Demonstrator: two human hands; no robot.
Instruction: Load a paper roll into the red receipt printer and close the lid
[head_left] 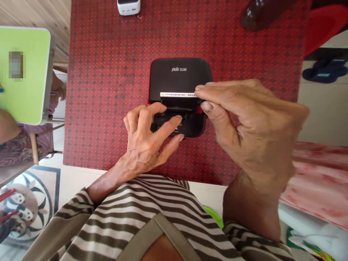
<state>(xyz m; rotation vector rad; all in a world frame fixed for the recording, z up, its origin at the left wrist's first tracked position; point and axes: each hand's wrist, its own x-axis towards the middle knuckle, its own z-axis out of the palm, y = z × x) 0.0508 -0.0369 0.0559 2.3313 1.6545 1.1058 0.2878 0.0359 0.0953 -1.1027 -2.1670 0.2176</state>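
Left hand [144, 139]: here it is, fingers fanned and well spread, pinching nothing, index and middle tips resting over the near half of the black device [179, 103], thumb at its near edge.
Right hand [261, 119]: thumb and forefinger drawn in narrow at the right end of the white strip [176, 95]; whether anything thin sits between the tips, I can't tell.
Where the device lies: on the red tabletop [103, 72], directly under both hands, lid [179, 79] on the far side, dark recess on the near side.
Handling it well: I'd say light, flat pressure from the left to stop any sliding, a soft pinch from the right close to the edge, an even pull without twisting, and no nails digging into that recess.
Hands at the device: two, both the wearer's.
Device count: one, with one lid, one white strip, one pale logo.
White case [128, 8]: one, at the far edge, cut off by the frame.
Dark bottle shape [252, 16]: one, far right, partly out of view.
Green tabletop [27, 83]: one, off to the left, with at least one other person [8, 127] beside it, seen only in part.
Blue slippers [324, 69]: on the floor at right, overlapping, so no sure count.
Panda mat [24, 203]: one, floor at lower left, at least two panda faces showing.
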